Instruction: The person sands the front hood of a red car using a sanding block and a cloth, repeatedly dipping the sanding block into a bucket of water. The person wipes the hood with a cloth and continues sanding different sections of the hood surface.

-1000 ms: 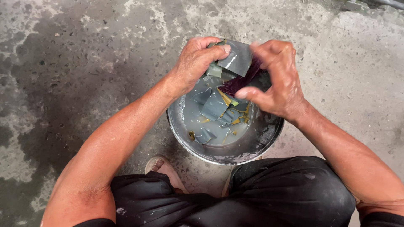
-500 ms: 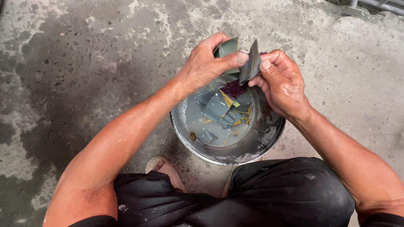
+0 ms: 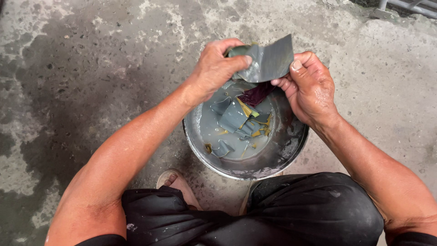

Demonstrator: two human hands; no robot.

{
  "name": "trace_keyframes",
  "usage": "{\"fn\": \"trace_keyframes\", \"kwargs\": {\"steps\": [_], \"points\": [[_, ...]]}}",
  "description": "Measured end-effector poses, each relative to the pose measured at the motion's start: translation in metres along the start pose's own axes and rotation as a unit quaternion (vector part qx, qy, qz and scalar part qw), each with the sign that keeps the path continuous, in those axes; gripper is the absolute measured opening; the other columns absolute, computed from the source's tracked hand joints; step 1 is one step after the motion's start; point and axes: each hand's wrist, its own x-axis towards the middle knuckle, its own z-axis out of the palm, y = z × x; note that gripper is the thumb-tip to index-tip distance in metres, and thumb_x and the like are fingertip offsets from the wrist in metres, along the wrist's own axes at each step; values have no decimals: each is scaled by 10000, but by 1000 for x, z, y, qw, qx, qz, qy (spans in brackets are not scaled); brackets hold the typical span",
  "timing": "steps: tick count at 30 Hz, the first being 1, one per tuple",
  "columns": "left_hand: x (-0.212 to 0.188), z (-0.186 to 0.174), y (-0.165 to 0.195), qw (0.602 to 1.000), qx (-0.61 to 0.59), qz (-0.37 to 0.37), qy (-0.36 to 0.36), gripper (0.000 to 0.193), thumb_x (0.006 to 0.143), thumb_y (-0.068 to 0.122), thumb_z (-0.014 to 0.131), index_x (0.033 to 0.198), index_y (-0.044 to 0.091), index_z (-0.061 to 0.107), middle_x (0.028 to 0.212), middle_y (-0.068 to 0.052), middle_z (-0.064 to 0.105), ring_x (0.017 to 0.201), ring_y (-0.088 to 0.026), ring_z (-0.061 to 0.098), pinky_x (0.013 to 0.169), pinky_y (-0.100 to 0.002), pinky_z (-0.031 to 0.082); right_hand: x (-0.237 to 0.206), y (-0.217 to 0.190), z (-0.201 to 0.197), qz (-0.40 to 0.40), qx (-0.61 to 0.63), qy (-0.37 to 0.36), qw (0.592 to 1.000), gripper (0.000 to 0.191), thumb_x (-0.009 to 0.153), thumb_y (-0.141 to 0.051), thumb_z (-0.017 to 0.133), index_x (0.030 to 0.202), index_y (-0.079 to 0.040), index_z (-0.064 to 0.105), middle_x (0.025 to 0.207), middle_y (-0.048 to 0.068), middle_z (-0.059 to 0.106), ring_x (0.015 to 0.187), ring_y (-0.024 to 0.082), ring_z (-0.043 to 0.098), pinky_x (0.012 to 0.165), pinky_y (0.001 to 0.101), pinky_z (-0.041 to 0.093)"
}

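The head view looks straight down on a rough grey concrete floor (image 3: 91, 68), stained with dark wet patches and paler worn spots; in the far right corner a piece of grey metal frame (image 3: 409, 7) is cut off by the picture edge, and what it belongs to cannot be told. On the floor stands a round, shallow metal basin (image 3: 291, 150) with cloudy grey water, and in the water lie several grey-green cut pieces of leaf (image 3: 234, 118), some small yellow strips (image 3: 248, 111) and one dark purple piece (image 3: 257, 93). The person crouches over the basin, with black cloth of the trousers (image 3: 296, 214) at the bottom and one bare foot (image 3: 180, 184) partly covered by the knee. Above the far rim of the basin both hands hold a flat, wet, grey-green sheet of leaf (image 3: 271, 61). The left hand (image 3: 216, 68) has its fingers curled closed around the left end of the sheet, the thumb pressing on top. The right hand (image 3: 309, 86) pinches the right edge, thumb on the upper side and the other fingers folded under it. The part of the sheet inside the left hand is hidden, so its full shape cannot be seen. The basin bottom is hard to make out through the water.
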Motion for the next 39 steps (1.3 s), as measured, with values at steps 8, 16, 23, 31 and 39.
{"fn": "trace_keyframes", "kwargs": {"steps": [8,16,23,31,39], "points": [[4,-18,2,997,-77,4,27,187,941,135,701,1094,30,672,872,2,710,744,-75,666,621,-250,554,6,9,-12,-4,-9,30,1000,69,1150,-126,518,1152,-57,517,1160,129,684,1027,219,686,969,405,586],[-7,-19,37,935,303,176,-64,86,978,95,709,1061,79,694,826,-39,728,716,-157,699,659,-365,549,-4,-24,19,-222,-526,-82,817,842,1007,-242,724,1609,77,229,1503,270,395,1424,369,402,1125,489,398],[-21,-2,45,912,356,123,-163,136,933,167,708,1035,78,715,772,-110,708,710,-263,726,673,-417,547,-5,-5,33,68,-491,-137,858,295,1042,-209,611,1289,-59,671,1042,66,754,963,135,664,856,324,569],[-4,-10,11,926,340,-126,-102,346,901,267,624,1196,87,634,982,-173,722,877,-354,725,747,-471,589,2,14,19,183,-304,-25,934,245,1057,-146,535,1223,-29,671,1028,12,737,877,76,660,790,281,583],[-20,23,-24,828,436,-184,-300,383,1035,303,492,1093,15,737,963,-181,766,830,-265,716,776,-414,570,4,12,16,137,-260,4,956,243,1075,-149,557,1233,-10,678,1032,-17,717,870,57,634,778,262,568]]}}
